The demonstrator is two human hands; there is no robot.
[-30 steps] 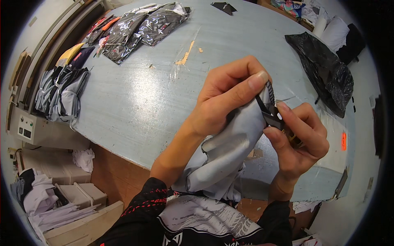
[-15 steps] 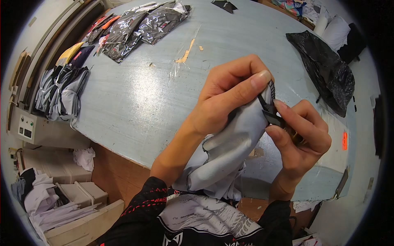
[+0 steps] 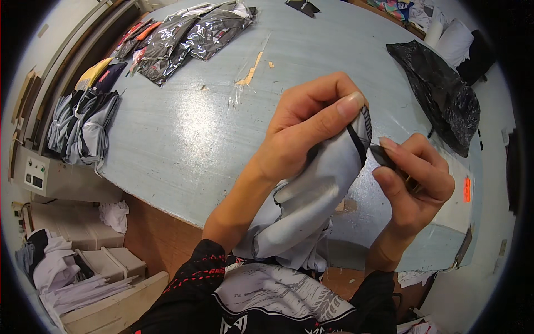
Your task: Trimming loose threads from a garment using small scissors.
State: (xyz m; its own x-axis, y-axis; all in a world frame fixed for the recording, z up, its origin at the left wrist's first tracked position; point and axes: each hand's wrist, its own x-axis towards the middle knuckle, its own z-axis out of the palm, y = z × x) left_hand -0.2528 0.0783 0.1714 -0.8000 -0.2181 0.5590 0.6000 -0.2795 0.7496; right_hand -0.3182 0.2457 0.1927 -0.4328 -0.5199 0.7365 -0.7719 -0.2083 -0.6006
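Note:
My left hand pinches the edge of a light grey garment between thumb and fingers. That edge carries a dark, ribbed seam and a black strip along it. Below the hand the cloth hangs in folds toward my lap. My right hand is closed around small dark thread snips, with a brass-coloured part showing between the fingers. The snips' tip lies just right of the seam, close to it; whether they touch, I cannot tell.
A large grey-blue table spreads ahead. Clear-bagged garments lie at its far left, with a tied grey and black bundle nearer. On the right is a black plastic bag. A machine with a control box borders the left.
My right hand has drawn slightly right, taking the snips away from the garment's edge. My left hand keeps its pinch and has shifted barely leftward.

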